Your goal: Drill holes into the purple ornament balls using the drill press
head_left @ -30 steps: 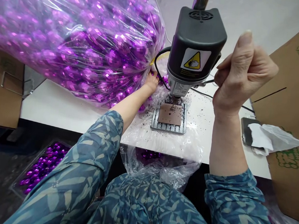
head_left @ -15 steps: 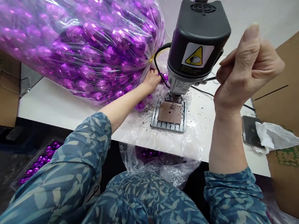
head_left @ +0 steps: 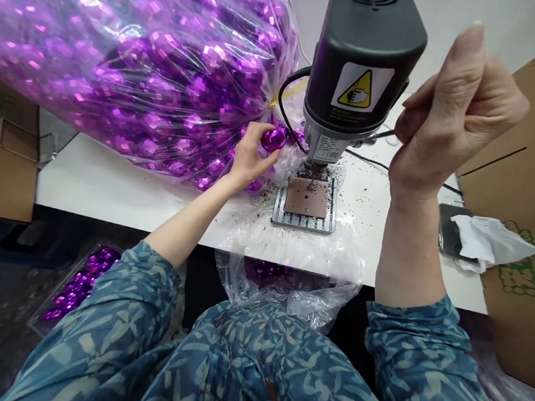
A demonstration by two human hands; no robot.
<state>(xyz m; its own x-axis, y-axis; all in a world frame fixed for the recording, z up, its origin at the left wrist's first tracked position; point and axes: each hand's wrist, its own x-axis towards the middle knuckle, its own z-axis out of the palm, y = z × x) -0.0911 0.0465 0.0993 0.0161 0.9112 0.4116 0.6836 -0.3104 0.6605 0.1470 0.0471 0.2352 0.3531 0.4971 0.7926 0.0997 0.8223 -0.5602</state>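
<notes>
A shiny purple ball (head_left: 275, 139) sits between the thumb and fingers of my left hand (head_left: 247, 156), beside the gathered neck of a big clear bag of purple faceted balls (head_left: 165, 93). At right, my right hand (head_left: 454, 122) is raised in a closed grip, where a thin lever (head_left: 384, 134) from the drill press (head_left: 366, 66) runs in behind the fingers. Below the drill head, a brown square plate (head_left: 311, 205) with a small dark hole lies on the slotted metal base (head_left: 289, 221). Dark shavings are scattered around it.
Clear plastic (head_left: 338, 243) drapes over the front edge of the white table (head_left: 97, 181). A phone (head_left: 451, 224) lies at right under a crumpled tissue (head_left: 486, 242). Cardboard boxes (head_left: 527, 196) stand on both sides. Lower left, a tray holds purple balls (head_left: 85, 282).
My left hand has drawn back left from beside the bag's neck, and a purple ball now shows in its fingers. The right hand stays closed; the view has shifted slightly.
</notes>
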